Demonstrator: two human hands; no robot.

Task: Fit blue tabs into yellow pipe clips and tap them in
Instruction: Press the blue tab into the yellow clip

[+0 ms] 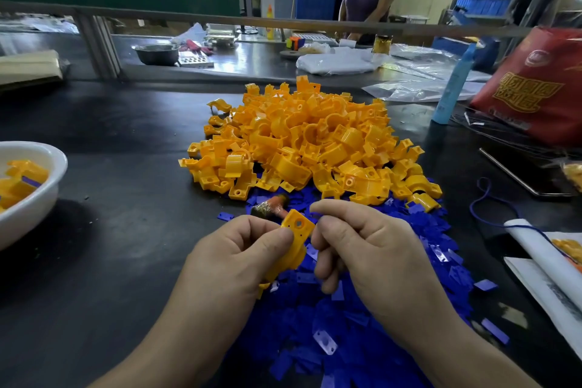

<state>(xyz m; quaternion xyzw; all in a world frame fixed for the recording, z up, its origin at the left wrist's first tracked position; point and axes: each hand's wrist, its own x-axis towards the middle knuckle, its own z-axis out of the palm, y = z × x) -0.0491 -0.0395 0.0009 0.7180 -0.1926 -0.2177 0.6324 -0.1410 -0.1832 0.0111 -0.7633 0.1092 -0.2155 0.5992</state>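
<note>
Pipe clip (296, 242), yellow, is up off the table at centre, above the near heap of blue tabs (346, 324). Its flat drilled flange faces the camera and its curved saddle hangs below. The left hand (239, 258) pinches it, thumb on the flange edge and fingers curled behind. The right hand (362, 249) is curled with thumb and forefinger tip close against the flange's right edge. Cannot tell whether it pinches a tab there, since the fingers hide that spot. The clip looks like a light, stiff moulded plastic with a smooth, slightly slick skin. It is probably best held by the saddle sides, leaving the flange slot free. The tabs look thin and rigid, so an edge pinch suits them. A small hammer (272, 208) with an orange handle lies on the tabs just beyond the hands, ungripped. A large pile of loose clips (315, 135) sits behind it on the black table (126, 246). A white bowl (59, 164) at far left holds a few clips with blue showing. Judged stage: tab being fitted, tapping not begun.
</note>
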